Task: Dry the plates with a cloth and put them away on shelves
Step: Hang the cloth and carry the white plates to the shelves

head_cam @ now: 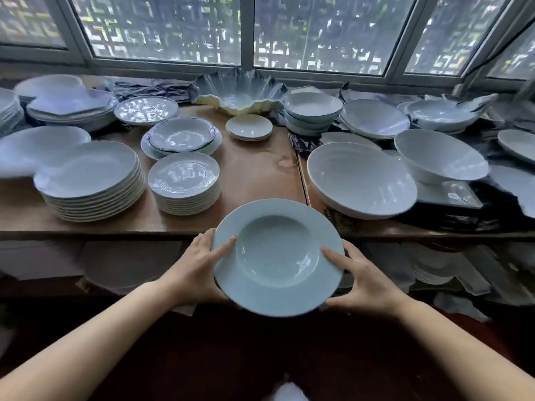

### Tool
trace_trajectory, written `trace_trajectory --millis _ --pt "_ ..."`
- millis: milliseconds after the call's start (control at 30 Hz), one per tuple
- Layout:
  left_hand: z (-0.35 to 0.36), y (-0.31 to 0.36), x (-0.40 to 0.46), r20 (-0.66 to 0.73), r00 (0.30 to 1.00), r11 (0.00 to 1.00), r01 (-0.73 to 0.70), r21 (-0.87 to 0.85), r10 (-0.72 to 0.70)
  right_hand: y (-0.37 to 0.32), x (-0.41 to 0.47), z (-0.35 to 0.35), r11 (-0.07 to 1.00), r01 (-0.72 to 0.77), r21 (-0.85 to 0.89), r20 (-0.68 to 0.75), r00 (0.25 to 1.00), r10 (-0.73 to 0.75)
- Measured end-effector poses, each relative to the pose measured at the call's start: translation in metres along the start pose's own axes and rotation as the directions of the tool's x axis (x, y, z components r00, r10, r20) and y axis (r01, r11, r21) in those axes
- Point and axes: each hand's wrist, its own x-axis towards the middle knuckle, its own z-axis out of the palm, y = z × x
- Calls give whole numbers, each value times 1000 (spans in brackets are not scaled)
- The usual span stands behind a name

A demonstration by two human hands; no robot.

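One pale blue-green ceramic plate with a wide rim and deep well [279, 257], held in the air just in front of the brown wooden counter [254, 169]. Two hands on it: left hand [197, 267] and right hand [366, 280] grip opposite edges, thumbs on the rim, fingers hidden beneath. Two neat stacks of white plates [183, 183] sit behind; the lower shelf's contents are blurred.

Pale blue-white deep plate [278, 259], brown wooden shelf [254, 175], white plate stacks [95, 183].
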Motion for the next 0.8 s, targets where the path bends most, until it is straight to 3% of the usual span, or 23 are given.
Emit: trace_trajectory --millis 467,800 --pt "62 -64 148 90 976 977 206 -58 -200 135 165 6 1000 -4 23 201 980 -1" --pt "76 -88 188 180 948 960 275 -43 -263 171 215 24 998 -35 57 255 967 19"
